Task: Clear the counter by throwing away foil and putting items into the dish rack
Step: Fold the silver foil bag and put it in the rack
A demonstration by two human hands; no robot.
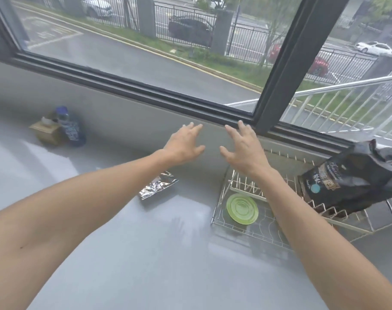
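Note:
A crumpled piece of silver foil (157, 185) lies on the grey counter (128, 253), partly hidden under my left forearm. To its right stands a white wire dish rack (239, 227) holding a green plate (242, 208) that lies flat, and a black printed bag (355, 182) leaning at the rack's right end. My left hand (183, 146) and my right hand (242, 148) are both stretched forward, raised above the counter near the window wall, fingers spread and holding nothing. My right forearm crosses over the rack.
A brown tissue box (46, 130) and a blue-capped plastic bottle (70, 127) stand at the counter's far left against the wall. A dark window frame (145, 90) runs along the back, above a low grey wall.

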